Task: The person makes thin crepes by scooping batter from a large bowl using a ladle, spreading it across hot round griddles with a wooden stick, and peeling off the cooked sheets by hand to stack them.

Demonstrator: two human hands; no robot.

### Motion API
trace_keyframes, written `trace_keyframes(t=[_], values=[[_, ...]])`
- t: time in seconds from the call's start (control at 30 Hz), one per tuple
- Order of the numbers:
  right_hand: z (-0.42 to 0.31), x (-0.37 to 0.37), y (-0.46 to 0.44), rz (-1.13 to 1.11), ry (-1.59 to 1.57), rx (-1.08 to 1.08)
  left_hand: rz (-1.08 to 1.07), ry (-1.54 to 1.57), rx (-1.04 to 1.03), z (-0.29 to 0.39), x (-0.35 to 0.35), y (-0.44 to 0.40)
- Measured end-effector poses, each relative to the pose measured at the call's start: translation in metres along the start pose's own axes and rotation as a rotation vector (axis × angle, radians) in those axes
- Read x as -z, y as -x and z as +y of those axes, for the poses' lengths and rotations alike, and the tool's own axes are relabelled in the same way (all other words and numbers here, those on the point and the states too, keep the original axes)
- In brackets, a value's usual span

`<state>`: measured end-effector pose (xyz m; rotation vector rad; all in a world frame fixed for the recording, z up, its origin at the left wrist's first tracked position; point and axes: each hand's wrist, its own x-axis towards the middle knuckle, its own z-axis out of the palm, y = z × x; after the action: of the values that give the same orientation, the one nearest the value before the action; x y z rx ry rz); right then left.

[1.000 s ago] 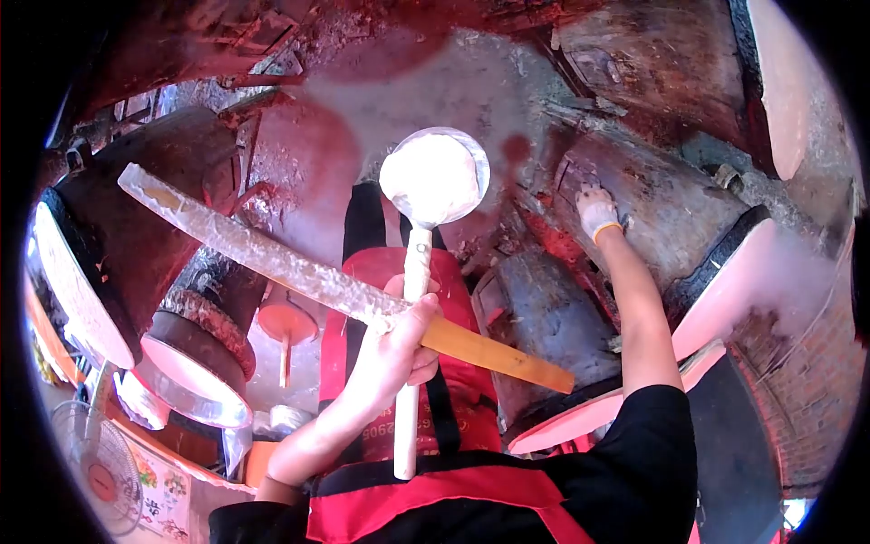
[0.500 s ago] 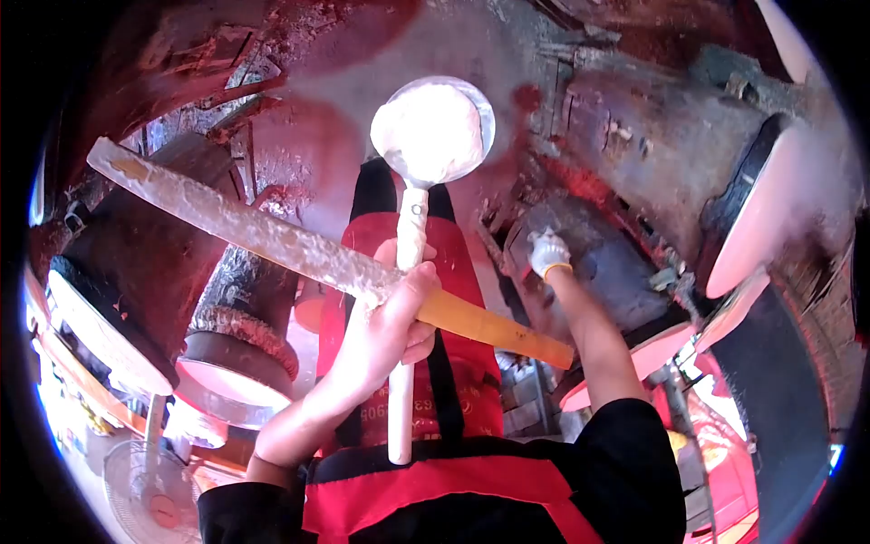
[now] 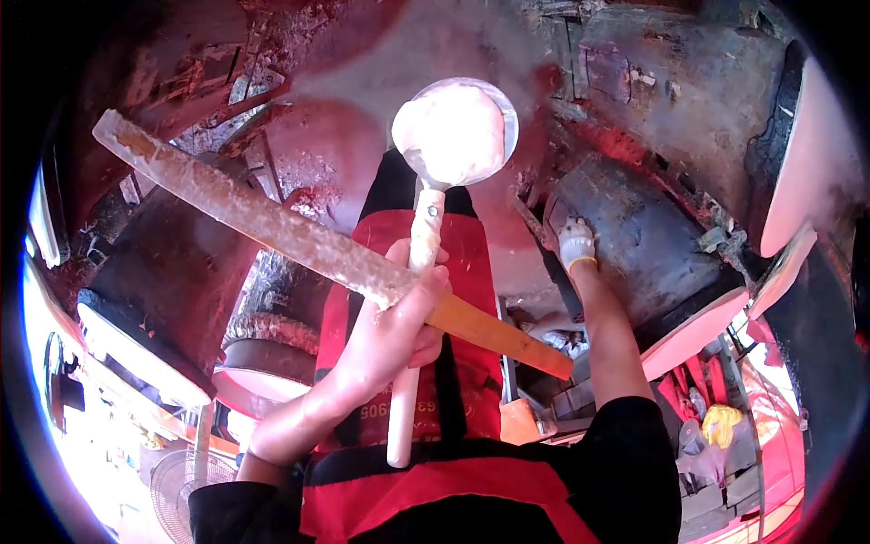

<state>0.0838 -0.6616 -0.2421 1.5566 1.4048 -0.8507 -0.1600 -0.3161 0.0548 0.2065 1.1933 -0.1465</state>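
Head view: the left hand [image 3: 399, 322] was wrapped round two crossed tools at once; one was a shallow, round-bowled ladle [image 3: 426, 227] with a pale straight handle, the other a long flat yellow-brown paddle [image 3: 326, 257] caked in whitish paste. Weak point, I'd say: one grip, two tools; paste sat right by the fingers, so either could slip or roll. A bright white mound [image 3: 458, 134] bulged high in the ladle's bowl; a small tilt could have dumped it on the floor, or on the red apron [image 3: 476, 390] below.

Right hand [image 3: 576, 245], in a white glove with a yellow cuff, lay palm-down on a dark cylindrical drum [image 3: 643, 236]; couldn't tell finger spread or pressure. If that drum was hot, the bare forearm was the exposure; the paddle's yellow end stood near it, so a knock could have twisted the grip.
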Motion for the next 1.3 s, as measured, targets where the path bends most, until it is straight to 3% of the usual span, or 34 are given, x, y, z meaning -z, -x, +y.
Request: trace_keyframes(t=[0.1,0.3,0.6,0.7,0.8,0.9,1.0,1.07,1.2,1.3], values=[[0.0,0.01,-0.003,-0.122,-0.085,-0.049,-0.027,0.004,0.019,0.003,0.0,0.001],[0.003,0.033,0.003,-0.145,-0.191,-0.053,-0.047,0.039,0.013,0.001,0.002,0.002],[0.005,0.026,-0.006,-0.164,-0.061,0.013,-0.047,0.051,-0.01,-0.002,-0.003,0.003],[0.008,0.011,-0.009,-0.055,-0.052,0.085,-0.062,0.054,-0.014,-0.004,-0.005,0.003],[0.007,0.021,-0.006,-0.056,-0.115,0.018,-0.067,0.045,-0.016,-0.002,-0.008,0.005],[0.007,0.035,0.0,-0.047,-0.047,0.085,-0.073,0.027,-0.022,-0.001,-0.014,0.007],[0.002,0.037,0.002,0.014,-0.184,-0.04,-0.082,0.008,-0.03,0.002,-0.015,0.008],[0.001,0.008,-0.012,0.009,-0.153,-0.034,-0.094,-0.004,-0.042,0.0,-0.016,0.01],[-0.002,0.016,-0.003,0.088,-0.182,-0.048,-0.082,-0.037,-0.025,-0.001,-0.024,0.014],[-0.01,0.038,-0.004,-0.017,-0.127,-0.039,-0.067,-0.091,-0.044,0.0,-0.026,0.017]])
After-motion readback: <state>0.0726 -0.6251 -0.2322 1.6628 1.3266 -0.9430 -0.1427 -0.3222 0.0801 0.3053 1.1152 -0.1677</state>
